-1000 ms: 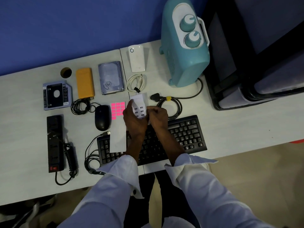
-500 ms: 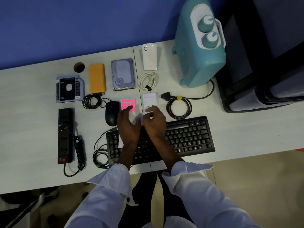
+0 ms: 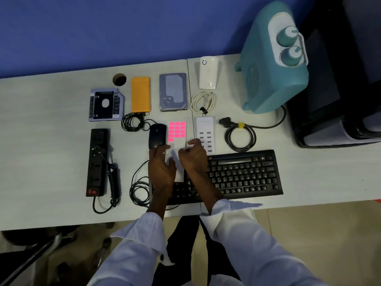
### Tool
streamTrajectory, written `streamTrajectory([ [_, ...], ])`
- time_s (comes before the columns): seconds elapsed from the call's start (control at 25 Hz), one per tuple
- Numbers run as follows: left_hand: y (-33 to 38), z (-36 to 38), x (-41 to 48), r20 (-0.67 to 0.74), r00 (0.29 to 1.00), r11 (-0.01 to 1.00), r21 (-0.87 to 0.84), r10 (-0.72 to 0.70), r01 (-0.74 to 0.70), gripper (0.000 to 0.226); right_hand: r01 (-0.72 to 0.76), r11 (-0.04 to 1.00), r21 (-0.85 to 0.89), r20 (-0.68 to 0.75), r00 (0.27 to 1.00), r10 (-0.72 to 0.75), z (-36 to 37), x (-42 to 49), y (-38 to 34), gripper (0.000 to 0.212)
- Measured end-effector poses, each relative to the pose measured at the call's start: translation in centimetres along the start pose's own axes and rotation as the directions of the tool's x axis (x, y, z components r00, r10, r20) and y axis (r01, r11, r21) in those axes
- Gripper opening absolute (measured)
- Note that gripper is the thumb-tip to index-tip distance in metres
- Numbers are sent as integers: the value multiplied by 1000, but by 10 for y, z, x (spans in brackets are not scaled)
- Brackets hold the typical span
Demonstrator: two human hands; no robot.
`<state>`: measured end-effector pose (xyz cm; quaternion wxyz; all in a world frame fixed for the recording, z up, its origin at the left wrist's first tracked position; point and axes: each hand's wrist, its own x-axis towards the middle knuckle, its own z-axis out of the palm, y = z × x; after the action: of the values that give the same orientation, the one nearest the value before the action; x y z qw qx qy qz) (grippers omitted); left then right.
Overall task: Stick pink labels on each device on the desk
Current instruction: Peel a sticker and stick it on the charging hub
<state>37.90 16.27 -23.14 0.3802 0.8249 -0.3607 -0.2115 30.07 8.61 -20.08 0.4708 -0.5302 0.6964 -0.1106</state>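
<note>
A sheet of pink labels (image 3: 177, 132) lies on the desk between the black mouse (image 3: 157, 136) and the white USB charging hub (image 3: 205, 131). Its white backing runs down over the left end of the black keyboard (image 3: 243, 172). My left hand (image 3: 161, 168) rests on the lower part of the sheet with its fingers spread, the fingertips beside the mouse. My right hand (image 3: 193, 157) hovers at the hub's near end with the fingers apart and nothing in them. No pink label shows on any device.
Along the back lie a drive caddy (image 3: 105, 105), an orange power bank (image 3: 140, 97), a hard drive (image 3: 173, 91), a white plug-in box (image 3: 208, 72) and a coiled white cable (image 3: 203, 101). A black power strip (image 3: 98, 162) lies left. A teal heater (image 3: 272, 56) and its coiled cord (image 3: 240, 137) sit right.
The white hub, held up in both hands a second ago, now lies flat on the desk. Both hands have let go of it and come down onto the label sheet.
</note>
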Motion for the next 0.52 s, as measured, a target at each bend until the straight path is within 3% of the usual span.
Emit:
streamTrajectory([
  [0.2, -1, -6, 6, 34, 999, 999, -2, 42, -42, 40, -103, 981, 165, 97, 991, 88, 12, 16, -2, 21],
  [0.36, -1, -9, 19, 41, 997, 996, -73, 62, -58, 30, -245, 887, 392, 188, 965, 183, 9, 14, 3, 6],
  [0.52, 0, -10, 34, 66, 993, 993, -73, 102, -97, 28, -289, 807, 514, 241, 952, 188, 3, 7, 2, 24],
])
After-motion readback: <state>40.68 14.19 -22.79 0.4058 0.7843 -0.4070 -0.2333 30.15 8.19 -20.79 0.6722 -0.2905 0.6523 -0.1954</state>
